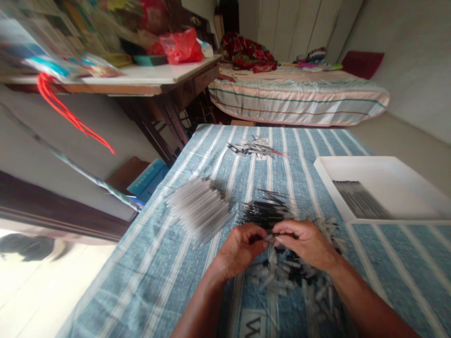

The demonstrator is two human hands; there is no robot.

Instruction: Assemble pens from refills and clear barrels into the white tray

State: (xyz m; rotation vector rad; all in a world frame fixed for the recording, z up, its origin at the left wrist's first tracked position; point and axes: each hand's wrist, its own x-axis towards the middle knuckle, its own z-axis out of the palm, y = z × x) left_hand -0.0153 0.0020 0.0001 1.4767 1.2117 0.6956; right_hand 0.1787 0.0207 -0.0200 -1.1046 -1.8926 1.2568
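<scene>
My left hand and my right hand meet over the table, fingertips pinched together. Between them is a small thin dark piece, too blurred to name surely. Just beyond the fingers lies a heap of thin black sticks, like pen refills. Below and around the hands are scattered many short translucent whitish caps, with black bits among them. To the left rests a stack of long translucent tubes, like pen barrels.
At right stands a white tray holding a row of dark-tipped assembled sticks. Farther back lies a loose pile of thin pieces. Everything is on a blue striped tablecloth. Beyond are a cluttered desk and a bed.
</scene>
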